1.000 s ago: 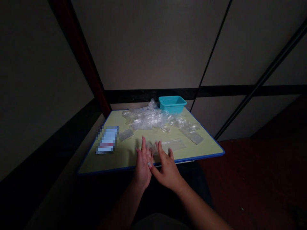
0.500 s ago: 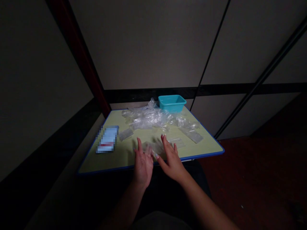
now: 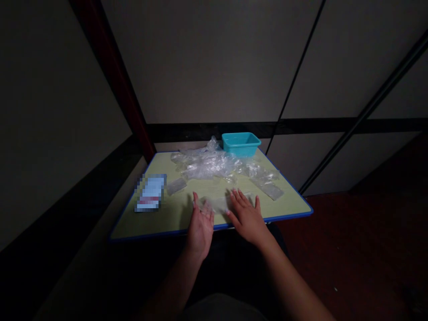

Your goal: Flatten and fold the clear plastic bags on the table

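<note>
A clear plastic bag (image 3: 219, 204) lies flat near the front edge of the small table (image 3: 147, 227). My right hand (image 3: 245, 215) rests palm down on its right part, fingers spread. At the bag's left end is my left hand (image 3: 201, 225), palm turned up and inward, thumb raised and fingers stretched out. The left fingertips lie at or under the clear plastic; I cannot tell which. Beyond both hands spreads a heap of crumpled clear plastic bags (image 3: 207, 165).
A turquoise plastic basket (image 3: 241, 149) stands at the back of the table. A phone-like object (image 3: 150, 192), blurred out, lies on the left. Beside it is a small folded clear bag (image 3: 176, 186); another flattened bag (image 3: 272, 191) lies at right. Panelled walls (image 3: 214, 62) enclose the table.
My right hand has moved right and down, from raised above the bag to flat on it. The bag now looks smoother. My left hand has barely moved.
</note>
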